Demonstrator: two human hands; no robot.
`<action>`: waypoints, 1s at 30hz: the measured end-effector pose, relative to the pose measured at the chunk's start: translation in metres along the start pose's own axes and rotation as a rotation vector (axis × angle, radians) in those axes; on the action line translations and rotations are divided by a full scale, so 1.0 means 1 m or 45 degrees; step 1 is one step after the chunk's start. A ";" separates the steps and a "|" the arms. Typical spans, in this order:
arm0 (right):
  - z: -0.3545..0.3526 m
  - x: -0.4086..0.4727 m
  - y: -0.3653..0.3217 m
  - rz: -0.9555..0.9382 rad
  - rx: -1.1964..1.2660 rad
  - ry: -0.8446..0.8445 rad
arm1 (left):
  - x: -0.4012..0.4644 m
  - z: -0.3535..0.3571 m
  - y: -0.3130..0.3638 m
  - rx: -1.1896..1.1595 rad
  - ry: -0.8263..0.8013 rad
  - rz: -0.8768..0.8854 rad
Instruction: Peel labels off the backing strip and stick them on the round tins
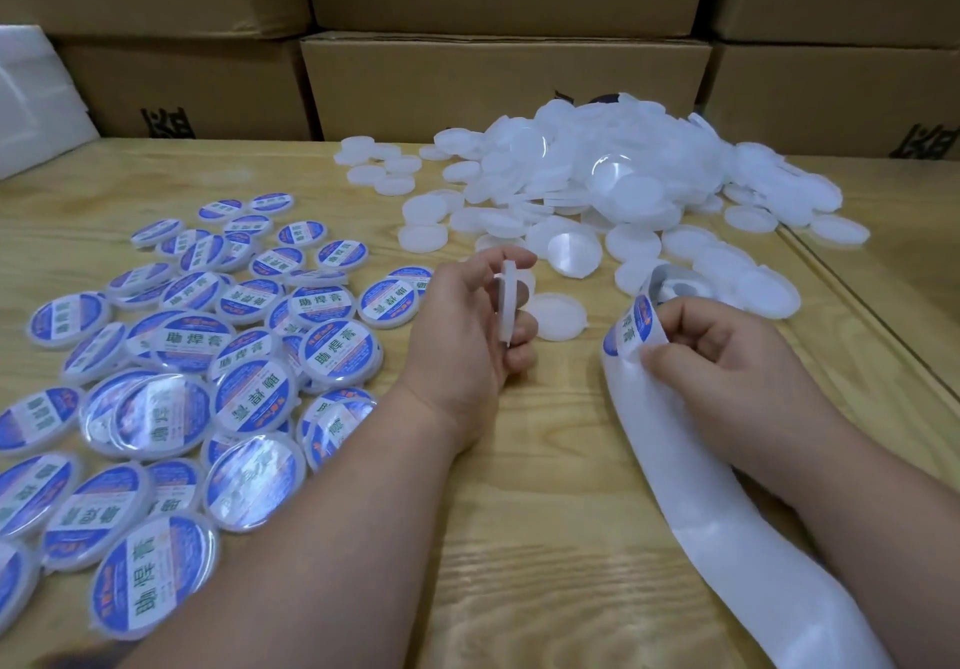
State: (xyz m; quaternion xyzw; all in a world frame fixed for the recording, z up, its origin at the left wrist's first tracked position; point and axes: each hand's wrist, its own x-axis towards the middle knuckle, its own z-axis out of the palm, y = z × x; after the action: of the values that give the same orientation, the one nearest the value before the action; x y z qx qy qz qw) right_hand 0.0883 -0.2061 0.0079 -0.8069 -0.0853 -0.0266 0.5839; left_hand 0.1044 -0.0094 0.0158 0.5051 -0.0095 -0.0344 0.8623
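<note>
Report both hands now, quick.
Left hand: closed on a blank white tin, held on edge.
Right hand: pinching a blue label at the end of the backing strip.

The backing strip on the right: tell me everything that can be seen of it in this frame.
The backing strip is a wide, glossy white ribbon, paper-like, bare along most of its length. It runs from the lower right edge of the view up across the wooden table, passing under the right forearm. At its top end it curls over, where one blue-and-white label sits. The right hand pinches that end; the left hand does not touch it.
</note>
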 end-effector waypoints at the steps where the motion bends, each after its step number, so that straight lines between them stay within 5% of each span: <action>1: 0.001 0.000 0.000 0.001 0.017 0.002 | 0.001 0.000 -0.002 0.086 0.020 0.006; 4: 0.001 -0.001 -0.001 -0.005 -0.004 0.006 | 0.003 -0.002 -0.009 0.413 0.047 0.017; 10: 0.003 -0.004 -0.003 -0.067 -0.014 0.018 | 0.000 -0.002 -0.011 0.578 -0.009 0.088; 20: 0.003 -0.005 -0.005 -0.092 0.066 -0.018 | -0.007 0.009 -0.015 0.728 0.099 0.297; 30: 0.004 -0.002 -0.001 -0.131 0.042 -0.030 | -0.012 0.012 -0.012 0.738 -0.090 0.287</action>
State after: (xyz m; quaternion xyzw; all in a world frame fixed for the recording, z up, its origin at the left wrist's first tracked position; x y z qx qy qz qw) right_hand 0.0856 -0.2020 0.0073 -0.7919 -0.1339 -0.0454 0.5940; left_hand 0.0912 -0.0252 0.0111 0.7241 -0.1048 0.0480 0.6799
